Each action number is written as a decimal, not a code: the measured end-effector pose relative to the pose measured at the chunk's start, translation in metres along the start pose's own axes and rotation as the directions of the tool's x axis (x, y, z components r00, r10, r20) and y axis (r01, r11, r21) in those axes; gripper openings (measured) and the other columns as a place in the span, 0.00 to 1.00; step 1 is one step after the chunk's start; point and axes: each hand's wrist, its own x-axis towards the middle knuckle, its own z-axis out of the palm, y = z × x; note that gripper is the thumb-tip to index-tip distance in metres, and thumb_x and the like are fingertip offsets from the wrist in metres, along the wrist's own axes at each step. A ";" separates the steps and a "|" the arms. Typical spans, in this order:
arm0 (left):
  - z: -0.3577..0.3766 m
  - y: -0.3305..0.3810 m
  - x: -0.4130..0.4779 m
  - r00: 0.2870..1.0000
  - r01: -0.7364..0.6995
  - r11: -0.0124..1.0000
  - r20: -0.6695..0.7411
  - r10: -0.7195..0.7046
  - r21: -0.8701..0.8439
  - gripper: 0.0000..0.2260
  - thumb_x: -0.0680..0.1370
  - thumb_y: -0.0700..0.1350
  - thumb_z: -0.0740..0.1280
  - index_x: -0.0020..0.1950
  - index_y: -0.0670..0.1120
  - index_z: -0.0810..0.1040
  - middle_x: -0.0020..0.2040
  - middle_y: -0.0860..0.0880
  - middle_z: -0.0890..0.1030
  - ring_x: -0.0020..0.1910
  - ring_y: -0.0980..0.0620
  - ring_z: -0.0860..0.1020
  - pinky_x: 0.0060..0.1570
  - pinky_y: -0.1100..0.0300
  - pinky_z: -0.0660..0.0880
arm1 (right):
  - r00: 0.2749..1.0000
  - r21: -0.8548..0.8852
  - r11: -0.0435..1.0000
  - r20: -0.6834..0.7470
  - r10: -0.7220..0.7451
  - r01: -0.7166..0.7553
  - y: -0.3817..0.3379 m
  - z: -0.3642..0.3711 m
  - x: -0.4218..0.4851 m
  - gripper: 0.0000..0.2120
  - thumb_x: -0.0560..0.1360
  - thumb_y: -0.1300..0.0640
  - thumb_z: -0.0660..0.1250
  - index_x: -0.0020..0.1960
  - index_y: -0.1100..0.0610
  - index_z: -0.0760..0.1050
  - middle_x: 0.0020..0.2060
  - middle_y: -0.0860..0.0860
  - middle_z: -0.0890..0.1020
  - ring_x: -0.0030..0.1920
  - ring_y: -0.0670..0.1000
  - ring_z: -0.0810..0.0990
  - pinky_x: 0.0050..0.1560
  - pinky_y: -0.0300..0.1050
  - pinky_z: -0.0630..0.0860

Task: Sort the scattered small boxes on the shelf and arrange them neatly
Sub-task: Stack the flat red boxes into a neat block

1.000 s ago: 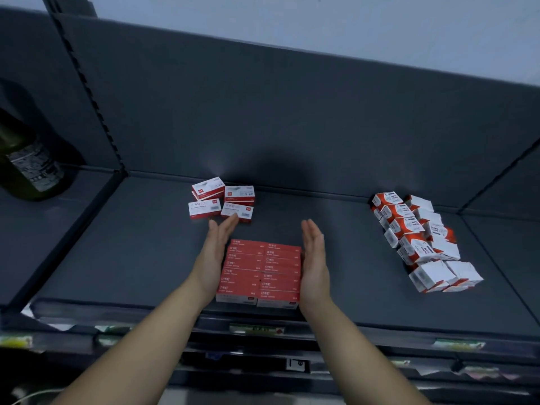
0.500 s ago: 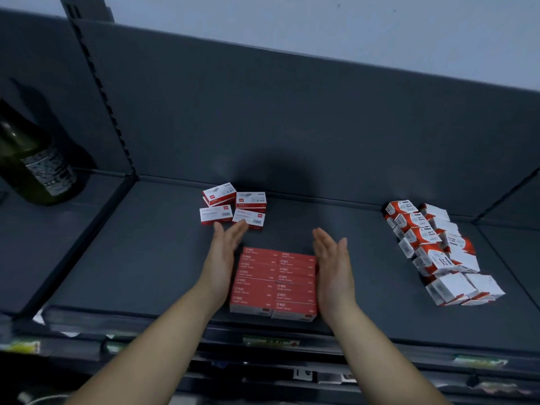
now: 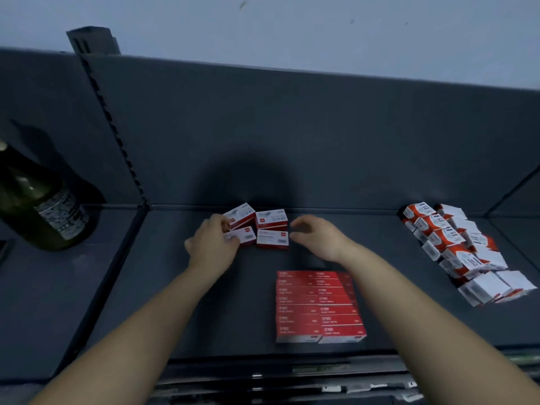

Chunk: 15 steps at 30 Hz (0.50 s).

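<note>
A small cluster of red-and-white boxes (image 3: 271, 220) lies near the back of the dark shelf (image 3: 163, 287). My left hand (image 3: 211, 247) touches the cluster's left side, fingers against the two left boxes; whether it grips one I cannot tell. My right hand (image 3: 317, 236) hovers just right of the cluster, fingers loosely curled, holding nothing. A tidy block of red boxes (image 3: 317, 306) sits near the shelf's front edge, below and between my forearms. A slanted heap of white-and-red boxes (image 3: 455, 249) lies at the right.
A dark green bottle (image 3: 38, 209) stands on the neighbouring shelf bay at the left, behind a slotted upright (image 3: 114, 130). The shelf's back panel rises right behind the small cluster. The front rail (image 3: 292, 372) carries label strips.
Both hands left the sides of the red block and moved back to the small cluster. The view shifted, so the block now sits further right.
</note>
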 end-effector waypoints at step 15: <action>0.007 -0.012 0.011 0.986 0.008 0.999 0.164 -0.016 0.051 0.21 0.75 0.55 0.72 0.63 0.48 0.73 0.60 0.48 0.73 0.61 0.47 0.73 0.61 0.52 0.66 | 0.997 -0.199 0.977 -0.010 0.079 -0.079 0.002 0.023 0.028 0.09 0.74 0.46 0.73 0.47 0.49 0.75 0.54 0.49 0.71 0.62 0.54 0.71 0.65 0.49 0.70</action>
